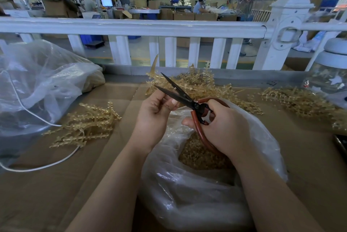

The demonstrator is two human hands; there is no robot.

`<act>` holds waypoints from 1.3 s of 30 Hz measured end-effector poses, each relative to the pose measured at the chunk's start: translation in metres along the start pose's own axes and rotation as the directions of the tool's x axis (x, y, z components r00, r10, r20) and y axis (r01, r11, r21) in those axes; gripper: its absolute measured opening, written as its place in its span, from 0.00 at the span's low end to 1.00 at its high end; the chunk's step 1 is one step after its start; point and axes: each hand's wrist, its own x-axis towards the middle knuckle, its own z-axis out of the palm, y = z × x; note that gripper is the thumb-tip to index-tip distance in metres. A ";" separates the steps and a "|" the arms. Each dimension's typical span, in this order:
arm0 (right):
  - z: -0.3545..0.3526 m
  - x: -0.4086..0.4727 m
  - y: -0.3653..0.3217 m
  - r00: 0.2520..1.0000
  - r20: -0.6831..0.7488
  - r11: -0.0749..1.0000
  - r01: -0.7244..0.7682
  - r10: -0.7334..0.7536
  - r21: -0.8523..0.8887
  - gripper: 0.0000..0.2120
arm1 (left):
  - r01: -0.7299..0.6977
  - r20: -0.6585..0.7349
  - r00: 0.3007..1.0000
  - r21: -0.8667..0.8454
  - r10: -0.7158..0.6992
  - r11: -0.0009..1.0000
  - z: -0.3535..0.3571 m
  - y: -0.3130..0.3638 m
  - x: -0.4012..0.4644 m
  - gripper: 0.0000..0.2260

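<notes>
My right hand grips the red handles of a pair of scissors, whose black blades stand spread apart and point up and left. My left hand holds a yellowish plastic sprue with its fingers curled, right beside the blades. The sprue sticks up past the blade tips. Below both hands lies an open clear plastic bag holding several small yellowish cut pieces.
Piles of yellowish sprues lie on the cardboard-covered table at the left, behind the hands and at the right. A large clear bag and a white cord sit at the left. A white fence borders the table's far edge.
</notes>
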 end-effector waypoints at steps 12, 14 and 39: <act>0.000 0.000 0.002 0.998 -0.044 0.998 0.039 -0.041 -0.053 0.32 | 0.024 0.002 1.000 -0.060 -0.024 0.998 0.001 0.002 0.001 0.07; 0.000 -0.001 0.002 0.997 -0.052 0.998 0.053 -0.055 -0.041 0.32 | 0.033 0.001 0.999 -0.055 -0.033 0.998 0.001 0.001 0.001 0.08; 0.005 0.001 0.002 0.995 0.017 0.937 -0.101 0.101 0.334 0.29 | 0.079 0.033 0.997 -0.233 -0.073 0.969 0.000 -0.001 0.001 0.08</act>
